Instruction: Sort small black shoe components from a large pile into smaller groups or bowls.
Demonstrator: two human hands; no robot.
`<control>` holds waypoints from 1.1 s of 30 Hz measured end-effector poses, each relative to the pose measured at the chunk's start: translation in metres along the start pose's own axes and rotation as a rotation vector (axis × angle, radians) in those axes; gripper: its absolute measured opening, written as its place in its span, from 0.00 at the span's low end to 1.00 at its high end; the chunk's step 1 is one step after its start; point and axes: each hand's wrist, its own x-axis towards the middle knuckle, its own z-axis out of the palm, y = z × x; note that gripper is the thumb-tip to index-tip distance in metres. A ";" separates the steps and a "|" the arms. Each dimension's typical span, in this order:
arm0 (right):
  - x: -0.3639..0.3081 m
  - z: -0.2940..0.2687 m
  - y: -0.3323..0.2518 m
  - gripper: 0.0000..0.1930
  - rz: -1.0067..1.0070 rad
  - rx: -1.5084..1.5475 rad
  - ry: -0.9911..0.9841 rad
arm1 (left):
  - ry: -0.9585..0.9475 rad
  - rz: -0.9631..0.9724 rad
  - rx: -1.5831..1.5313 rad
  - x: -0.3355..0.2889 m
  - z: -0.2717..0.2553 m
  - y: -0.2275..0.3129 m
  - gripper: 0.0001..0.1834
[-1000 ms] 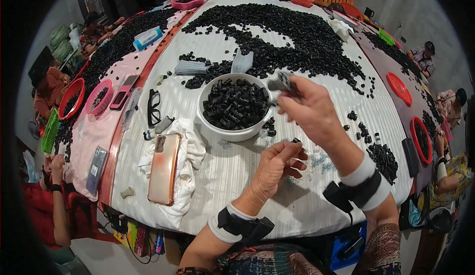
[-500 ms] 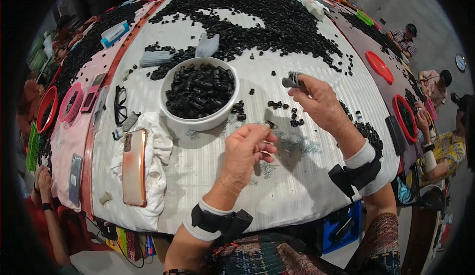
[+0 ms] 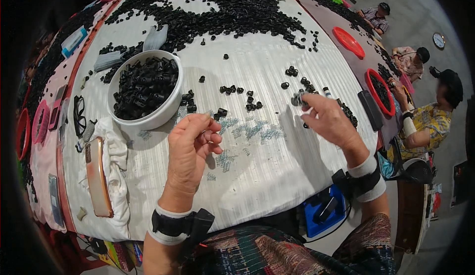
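My left hand is raised over the near middle of the white table cover, its thumb and fingers pinched together; whatever they hold is too small to make out. Just past those fingertips are small black plastic pieces. Thin grey coils that look like springs lie between my hands. Over to the right, my right hand has its fingers bent together, with grey material at the fingertips; what is inside the grip is hidden. Loose black plastic pieces lie just beyond it.
A white bowl full of black pieces stands left of centre. Behind it spreads a large heap of them. Eyeglasses, a white cloth and a phone lie at left. Co-workers sit at right, one in a yellow patterned shirt.
The whole view has shifted, so the table and bowl sit further left. My right hand has come down closer to the loose black pieces. My left hand stays pinched.
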 end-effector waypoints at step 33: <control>0.003 0.031 -0.069 0.17 -0.438 0.081 0.146 | -0.164 -0.075 0.176 -0.004 0.005 0.001 0.14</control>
